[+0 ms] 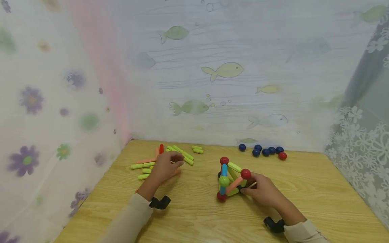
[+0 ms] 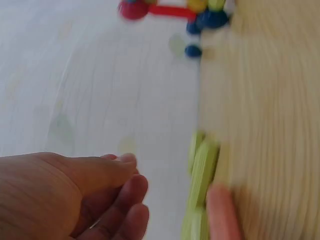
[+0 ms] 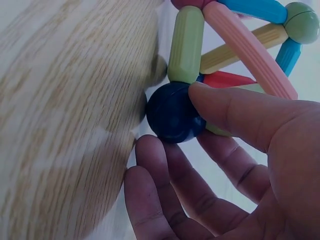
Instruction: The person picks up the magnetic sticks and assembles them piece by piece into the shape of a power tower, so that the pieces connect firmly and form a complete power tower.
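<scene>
Light wood-grain table (image 1: 206, 221). Far side: pale backdrop (image 1: 225, 128) with printed fish (image 1: 229, 70), greenish and yellow, plus small bubbles (image 1: 213, 105). Left: white sheet (image 1: 51, 131), purple flowers (image 1: 25, 160), some green; pink band (image 1: 94, 67) near the far corner. Right: greyish panel (image 1: 364, 81), white floral pattern (image 1: 377, 141).

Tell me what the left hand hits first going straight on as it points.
Likely the long yellow-green sticks just beyond the left hand; its height is unclear, so it might pass over them.
</scene>
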Demonstrator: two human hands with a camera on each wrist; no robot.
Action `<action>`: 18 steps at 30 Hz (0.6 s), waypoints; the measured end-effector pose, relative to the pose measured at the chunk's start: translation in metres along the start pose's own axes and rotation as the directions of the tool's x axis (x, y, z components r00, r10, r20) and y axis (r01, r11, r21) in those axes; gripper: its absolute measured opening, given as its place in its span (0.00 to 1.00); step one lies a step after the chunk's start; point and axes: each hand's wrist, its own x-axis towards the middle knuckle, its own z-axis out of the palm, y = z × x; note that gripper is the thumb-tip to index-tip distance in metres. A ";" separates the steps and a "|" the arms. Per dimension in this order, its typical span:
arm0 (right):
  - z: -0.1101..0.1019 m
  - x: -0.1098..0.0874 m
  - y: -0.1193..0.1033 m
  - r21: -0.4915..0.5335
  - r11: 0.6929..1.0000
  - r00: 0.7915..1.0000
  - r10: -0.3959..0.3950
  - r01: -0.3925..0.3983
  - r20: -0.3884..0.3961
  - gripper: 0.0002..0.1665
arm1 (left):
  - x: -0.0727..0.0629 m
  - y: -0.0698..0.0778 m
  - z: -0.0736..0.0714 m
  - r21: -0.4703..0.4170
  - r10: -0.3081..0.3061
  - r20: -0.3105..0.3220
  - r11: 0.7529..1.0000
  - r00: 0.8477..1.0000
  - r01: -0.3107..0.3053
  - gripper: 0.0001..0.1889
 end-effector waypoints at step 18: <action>0.004 0.001 -0.002 0.013 0.997 0.994 -0.082 0.081 0.070 0.22 | -0.005 -0.063 -0.033 0.078 -0.235 -0.006 0.969 0.972 0.235 0.10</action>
